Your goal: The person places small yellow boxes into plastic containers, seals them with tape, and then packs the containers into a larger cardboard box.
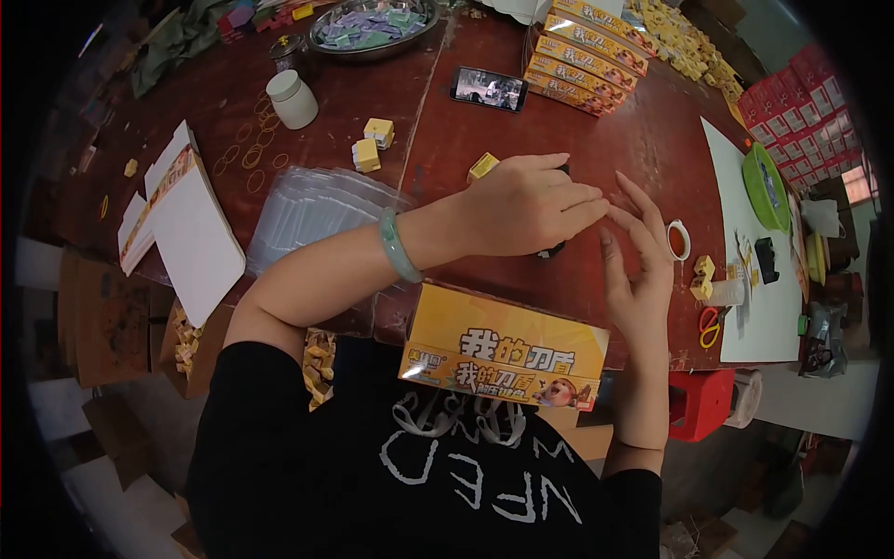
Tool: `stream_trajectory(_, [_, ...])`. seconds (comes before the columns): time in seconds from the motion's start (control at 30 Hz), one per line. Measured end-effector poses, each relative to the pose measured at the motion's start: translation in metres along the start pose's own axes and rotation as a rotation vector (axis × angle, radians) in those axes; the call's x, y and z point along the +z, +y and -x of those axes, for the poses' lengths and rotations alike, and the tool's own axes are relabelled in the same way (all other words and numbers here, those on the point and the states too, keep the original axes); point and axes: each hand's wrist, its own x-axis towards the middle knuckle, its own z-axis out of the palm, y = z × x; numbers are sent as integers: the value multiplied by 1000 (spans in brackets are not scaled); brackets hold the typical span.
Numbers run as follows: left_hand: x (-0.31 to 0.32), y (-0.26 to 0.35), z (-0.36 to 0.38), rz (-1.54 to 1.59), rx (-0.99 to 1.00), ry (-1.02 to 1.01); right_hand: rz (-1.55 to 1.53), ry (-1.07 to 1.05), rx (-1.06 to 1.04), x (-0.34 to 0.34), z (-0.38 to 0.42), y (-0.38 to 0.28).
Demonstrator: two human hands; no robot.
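Observation:
My left hand (pixel 535 207), back upward, has its fingers pressed together and pointing right; what they may hold is hidden. Parts of a black object (pixel 554 250) show from under it. My right hand (pixel 641 250) has its fingers spread, its fingertips close to those of my left hand; nothing shows in it. A yellow printed box (pixel 507 340) lies below both hands, at the table's near edge against my body. Just left of my left hand sits a small yellow piece (pixel 482 167).
Clear plastic sleeves (pixel 317 219), white cartons (pixel 191 233) and a white jar (pixel 292 100) are at the left. A phone (pixel 489 88) and stacked yellow boxes (pixel 587 58) stand behind. At the right are a tape roll (pixel 678 240), red scissors (pixel 710 328) and a green basin (pixel 765 186).

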Motion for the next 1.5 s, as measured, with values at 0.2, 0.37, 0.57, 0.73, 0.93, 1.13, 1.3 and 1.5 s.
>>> stream_trajectory(0.2, [-18,0,-4,-7,-71,101,-728,-70,410,-4,-1,-20])
stream_trajectory(0.37, [-27,12,-5,826,-707,168,-847,139,409,-13,-12,-18])
stream_trajectory(0.57, [-54,24,-13,1265,-956,12,-869,69,329,0,-21,-31])
stream_trajectory(0.73, [-69,37,-12,1328,-926,-27,-851,139,188,1,-24,-30])
stream_trajectory(0.93, [-88,73,21,933,-727,85,-418,220,-58,-22,-10,-49])
stream_trajectory(1.13, [-100,147,75,233,-218,-244,-518,-489,239,-38,15,-59])
stream_trajectory(1.3, [-88,155,91,120,-205,-222,-520,-630,391,-22,23,-53])
stream_trajectory(1.5, [-84,158,90,67,-198,-179,-504,-749,402,-19,28,-50])
